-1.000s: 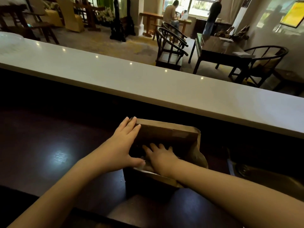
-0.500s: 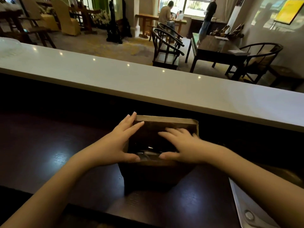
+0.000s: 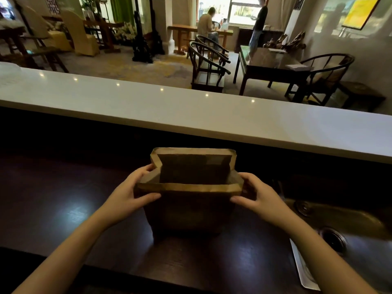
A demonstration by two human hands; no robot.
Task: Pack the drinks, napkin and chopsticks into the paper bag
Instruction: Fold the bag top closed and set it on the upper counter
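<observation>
Closure stage of a packing task, head view, read left to right. Left hand (image 3: 127,196) at centre-left of the frame pinches the left corner of the near rim of the paper bag (image 3: 191,211), thumb in front and fingers behind. The bag stands upright at centre frame on the dark counter (image 3: 53,198), mouth open, far flap raised; its contents are hidden in shadow. Right hand (image 3: 253,195) pinches the right corner likewise. Sink (image 3: 339,219) lies at lower right. Judged step: shaping the mouth for closing. The next move probably calls for bringing both rims together and folding them evenly.
</observation>
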